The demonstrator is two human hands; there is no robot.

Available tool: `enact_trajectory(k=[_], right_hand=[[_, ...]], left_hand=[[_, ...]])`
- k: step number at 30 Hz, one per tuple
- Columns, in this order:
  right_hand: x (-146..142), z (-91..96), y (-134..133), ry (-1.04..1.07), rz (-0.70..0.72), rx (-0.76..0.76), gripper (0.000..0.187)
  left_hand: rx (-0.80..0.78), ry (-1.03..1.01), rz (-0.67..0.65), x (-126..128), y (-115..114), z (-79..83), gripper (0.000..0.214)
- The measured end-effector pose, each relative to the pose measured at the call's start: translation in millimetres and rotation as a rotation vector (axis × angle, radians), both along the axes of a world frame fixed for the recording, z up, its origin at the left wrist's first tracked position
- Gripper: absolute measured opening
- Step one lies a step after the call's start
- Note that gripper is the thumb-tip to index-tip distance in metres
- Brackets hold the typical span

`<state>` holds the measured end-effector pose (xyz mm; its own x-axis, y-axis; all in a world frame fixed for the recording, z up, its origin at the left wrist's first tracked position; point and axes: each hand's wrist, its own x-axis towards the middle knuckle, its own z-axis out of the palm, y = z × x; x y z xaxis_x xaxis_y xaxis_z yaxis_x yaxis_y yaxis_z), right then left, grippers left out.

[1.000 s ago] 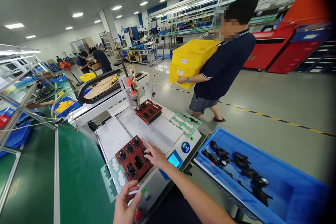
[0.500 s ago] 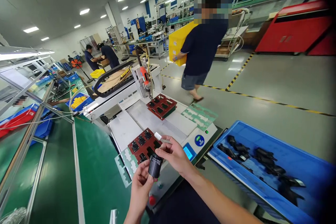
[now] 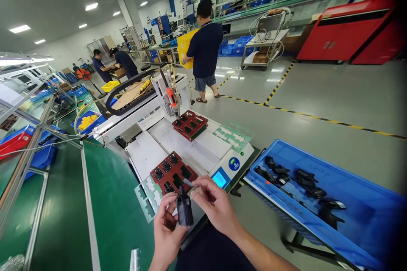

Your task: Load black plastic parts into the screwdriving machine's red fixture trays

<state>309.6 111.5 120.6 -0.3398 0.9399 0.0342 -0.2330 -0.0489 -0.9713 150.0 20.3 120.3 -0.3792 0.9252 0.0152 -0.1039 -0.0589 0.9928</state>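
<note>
In my left hand (image 3: pixel 168 225) is a black ribbed cylindrical part with a narrow nozzle (image 3: pixel 185 211), held nearly upright with the nozzle at the top. Close to that nozzle, my right hand (image 3: pixel 214 203) pinches a small pale strip (image 3: pixel 188 182) between thumb and fingers. Beyond both hands, a dark red fixture plate (image 3: pixel 173 169) lies on the white bed of a benchtop machine, with several black parts seated in its cutouts. A second red fixture (image 3: pixel 190 124) sits farther back, under the machine's head with its orange-red tool (image 3: pixel 171 96).
A blue bin (image 3: pixel 359 216) with several black parts stands at the right. Green slotted sheets (image 3: pixel 233 135) lie at the bed's edges. The green bench (image 3: pixel 108 203) runs along the left. A person (image 3: pixel 206 46) carrying a yellow box (image 3: pixel 186 46) stands on the floor beyond the machine.
The black part has been turned so its nozzle now shows at the top. My right hand has lowered the pale strip toward it. The person with the yellow box has moved farther away.
</note>
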Motion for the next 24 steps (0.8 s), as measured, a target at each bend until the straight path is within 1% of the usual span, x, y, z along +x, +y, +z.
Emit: enact_trajectory(k=[1,3,5,7,13,18,24], right_hand=[[1.2,0.4,-2.3,0.028,0.030,-0.042,0.030],[2.3,1.4,-7.6,0.113,0.131,-0.204,0.041],[1.6,2.0,-13.3,0.172,0.207,-0.355,0.046],[-0.1,2.0,-18.2,0.187,0.231,-0.413,0.047],[0.7,-2.1,-19.1,0.113,0.289,-0.337,0.049],[4.5,-6.5,-16.5,0.079,0.327,-0.315,0.047],[5.8,-6.5,-17.0,-0.021,0.311,-0.230,0.044]], left_hand=[[-0.002,0.000,0.025,1.3,0.7,0.8,0.051],[-0.019,-0.014,0.048,2.8,1.7,0.2,0.051],[-0.018,-0.029,0.043,3.1,2.2,-1.4,0.051],[-0.010,-0.032,0.026,3.1,2.0,-2.5,0.051],[-0.008,-0.002,-0.035,3.6,-1.0,-3.8,0.050],[-0.007,-0.002,-0.078,4.5,-1.6,-6.1,0.051],[-0.012,0.011,-0.051,7.4,-0.2,-3.0,0.049]])
